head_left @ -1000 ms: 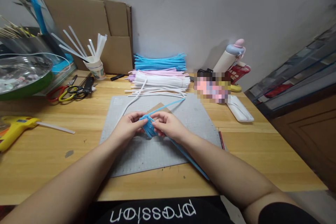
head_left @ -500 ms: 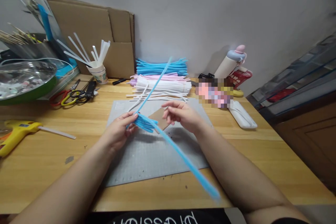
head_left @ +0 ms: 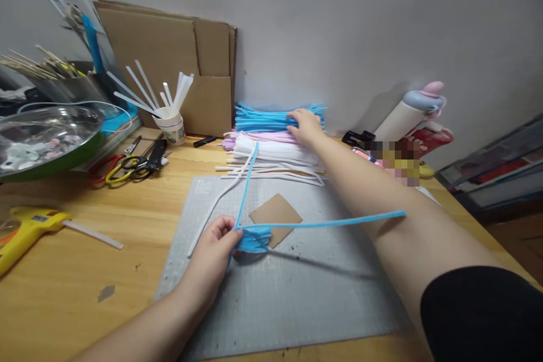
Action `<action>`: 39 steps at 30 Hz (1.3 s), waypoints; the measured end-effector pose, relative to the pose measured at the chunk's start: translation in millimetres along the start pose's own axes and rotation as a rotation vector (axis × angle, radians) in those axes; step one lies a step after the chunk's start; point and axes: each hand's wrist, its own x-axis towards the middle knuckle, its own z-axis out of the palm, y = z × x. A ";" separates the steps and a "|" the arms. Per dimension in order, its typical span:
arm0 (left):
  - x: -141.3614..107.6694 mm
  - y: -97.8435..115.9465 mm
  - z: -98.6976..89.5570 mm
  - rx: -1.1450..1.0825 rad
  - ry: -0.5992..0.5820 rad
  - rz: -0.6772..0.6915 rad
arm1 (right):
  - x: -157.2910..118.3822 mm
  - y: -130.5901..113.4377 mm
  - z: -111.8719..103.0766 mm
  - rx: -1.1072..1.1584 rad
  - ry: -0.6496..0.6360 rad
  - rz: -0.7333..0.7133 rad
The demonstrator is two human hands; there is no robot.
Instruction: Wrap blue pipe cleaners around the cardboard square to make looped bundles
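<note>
Item: compact, ridged bundle of fuzzy blue stems [head_left: 254, 240], which my left hand [head_left: 217, 243] pinches by one end over the grey gridded mat [head_left: 263, 311], presumably freeing its tails [head_left: 322, 222]; my right hand [head_left: 306, 126] reaches the piled blue stems [head_left: 265, 119], closure indeterminable.

Table [head_left: 46, 288]: pale wood, a few dark specks showing
Left side: yellow glue gun [head_left: 40, 218], scissors [head_left: 114, 172]
Middle: grey cutting mat [head_left: 305, 305]
Behind the mat: paper cup [head_left: 172, 129], blue fuzzy stems [head_left: 263, 119], white fuzzy stems [head_left: 271, 150]
Right side: white bottle [head_left: 394, 124]
</note>
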 end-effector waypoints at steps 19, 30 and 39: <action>-1.0 -3.0 3.0 0.128 -0.044 0.033 | 32.1 -7.3 4.6 -0.304 0.011 -0.168; 0.2 -6.4 -0.8 0.204 -0.086 0.060 | 36.6 -49.2 -23.6 -0.078 0.270 -0.100; 2.2 22.8 -31.3 0.748 -0.207 0.291 | -142.4 -76.0 -83.0 0.476 -0.604 0.299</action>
